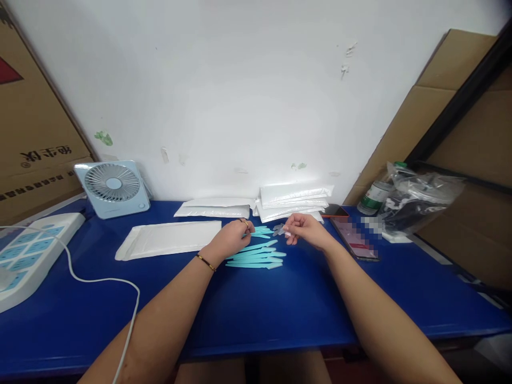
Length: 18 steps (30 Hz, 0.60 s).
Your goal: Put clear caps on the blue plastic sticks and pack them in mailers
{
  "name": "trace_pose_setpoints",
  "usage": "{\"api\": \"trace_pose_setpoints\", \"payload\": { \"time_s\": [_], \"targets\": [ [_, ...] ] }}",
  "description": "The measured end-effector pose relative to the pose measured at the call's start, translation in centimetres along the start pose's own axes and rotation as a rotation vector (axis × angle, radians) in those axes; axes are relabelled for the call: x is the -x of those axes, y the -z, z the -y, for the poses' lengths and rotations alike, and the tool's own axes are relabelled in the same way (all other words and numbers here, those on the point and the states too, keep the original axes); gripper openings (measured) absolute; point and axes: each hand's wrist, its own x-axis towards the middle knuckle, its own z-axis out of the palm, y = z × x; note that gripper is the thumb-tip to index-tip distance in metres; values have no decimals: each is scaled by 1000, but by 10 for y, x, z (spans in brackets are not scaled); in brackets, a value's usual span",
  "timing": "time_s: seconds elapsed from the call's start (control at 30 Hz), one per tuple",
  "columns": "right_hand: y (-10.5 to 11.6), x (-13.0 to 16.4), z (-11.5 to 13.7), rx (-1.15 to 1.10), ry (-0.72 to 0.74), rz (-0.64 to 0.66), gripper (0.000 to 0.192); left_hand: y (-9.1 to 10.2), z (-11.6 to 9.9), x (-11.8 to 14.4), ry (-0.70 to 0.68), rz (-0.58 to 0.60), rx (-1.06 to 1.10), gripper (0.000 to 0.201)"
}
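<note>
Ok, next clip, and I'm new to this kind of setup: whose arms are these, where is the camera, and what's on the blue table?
There is no machine here. A person wears one camera on the head, looking down at their own bare arms. The left hand pinches one of the teal sticks, which lie in a loose pile on the blue table. The right hand holds a small clear piece; what it is I cannot tell. Behind lie white mailers, with one flat mailer to the left. Further left stand a fan and a power strip. To the right are a phone, a bottle and a plastic bag.
</note>
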Motion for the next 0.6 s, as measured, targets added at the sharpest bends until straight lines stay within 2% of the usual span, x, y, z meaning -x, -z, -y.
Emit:
{"api": "trace_pose_setpoints", "payload": {
  "time_s": [0.33, 0.5, 0.6],
  "targets": [
    [-5, -5, -4, 1, 140, -60, 29, 3, -3, 0, 36, -13, 131, 18],
    [-12, -4, -3, 15, 146, -17, 28, 3, -5, -1, 67, 28, 217, 18],
    [-16, -2, 0, 10, 139, 40, 27, 5, -10, 1, 58, 92, 294, 20]
  ]
}}
